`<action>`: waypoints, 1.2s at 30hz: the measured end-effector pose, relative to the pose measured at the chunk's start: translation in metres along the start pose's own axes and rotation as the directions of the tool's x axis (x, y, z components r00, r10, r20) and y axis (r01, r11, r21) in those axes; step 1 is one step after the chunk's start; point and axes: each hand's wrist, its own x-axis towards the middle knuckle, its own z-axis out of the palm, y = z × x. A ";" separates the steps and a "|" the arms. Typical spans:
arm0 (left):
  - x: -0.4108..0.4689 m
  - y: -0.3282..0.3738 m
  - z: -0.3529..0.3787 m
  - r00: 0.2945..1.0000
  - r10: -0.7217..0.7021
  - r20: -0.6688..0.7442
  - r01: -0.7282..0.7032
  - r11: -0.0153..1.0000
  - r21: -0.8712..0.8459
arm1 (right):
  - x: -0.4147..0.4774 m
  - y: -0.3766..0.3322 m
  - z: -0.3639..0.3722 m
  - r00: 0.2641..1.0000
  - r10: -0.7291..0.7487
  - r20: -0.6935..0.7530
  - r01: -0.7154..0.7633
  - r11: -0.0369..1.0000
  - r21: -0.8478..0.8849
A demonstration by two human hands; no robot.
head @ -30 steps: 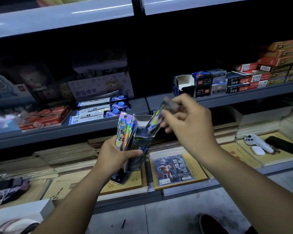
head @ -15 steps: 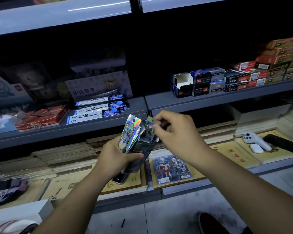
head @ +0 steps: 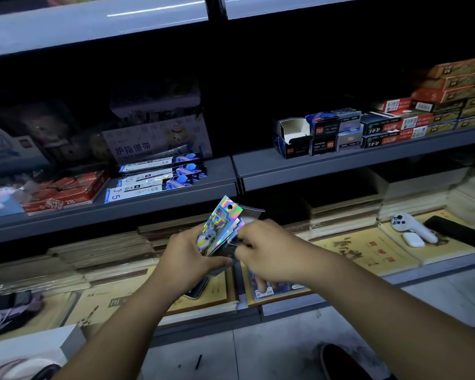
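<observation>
Together, left hand, right hand gripping card packs

The grey middle shelf is carrying a red 2B pencil box at left and small dark boxes at right; the near shelf is holding yellow copybooks.

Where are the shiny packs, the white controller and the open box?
shiny packs (head: 220, 224), head view, front pack's rainbow face.
white controller (head: 414, 229), head view, its middle body.
open box (head: 294, 130), head view, its white inside.
</observation>
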 end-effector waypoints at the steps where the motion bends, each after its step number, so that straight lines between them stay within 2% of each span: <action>1: 0.000 0.001 0.000 1.000 0.010 0.003 -0.010 1.000 0.009 | -0.001 -0.001 0.002 0.999 0.022 0.047 -0.024 0.999 0.047; 7: -0.002 -0.003 -0.001 0.999 0.042 0.009 -0.042 0.998 0.041 | 0.002 0.004 0.009 0.993 -0.008 0.116 -0.008 0.991 0.135; 11: -0.001 0.002 0.000 1.000 0.028 -0.007 -0.028 1.000 -0.011 | -0.001 0.001 0.006 0.998 -0.048 0.031 0.044 0.993 0.112; 16: 0.001 0.003 0.000 1.000 -0.006 0.006 0.007 0.996 -0.088 | -0.003 -0.004 0.005 0.985 -0.143 -0.098 0.131 0.984 -0.122; 20: 0.000 0.001 -0.002 1.000 -0.027 0.003 0.027 0.996 -0.089 | -0.002 -0.002 0.003 0.949 -0.242 -0.204 0.198 0.957 -0.215; 24: -0.001 0.002 -0.004 0.999 -0.034 -0.021 0.031 0.994 -0.109 | 0.006 0.002 0.007 0.912 -0.289 -0.292 0.196 0.931 -0.309; 27: -0.001 0.003 -0.005 0.998 -0.049 -0.037 0.045 0.993 -0.110 | 0.007 0.006 0.007 0.856 -0.274 -0.438 0.222 0.961 -0.167; 30: 0.001 0.001 -0.004 0.997 -0.056 -0.045 0.051 0.994 -0.096 | 0.006 0.004 0.005 0.784 -0.138 -0.606 0.263 0.957 0.122; 33: 0.000 0.000 -0.002 0.999 -0.025 -0.030 0.024 0.998 -0.050 | 0.005 -0.002 0.003 0.776 -0.060 -0.628 0.313 0.901 0.301; 36: -0.001 0.003 0.000 1.000 -0.008 -0.012 0.008 1.000 -0.024 | 0.007 -0.002 0.004 0.811 -0.010 -0.584 0.306 0.859 0.410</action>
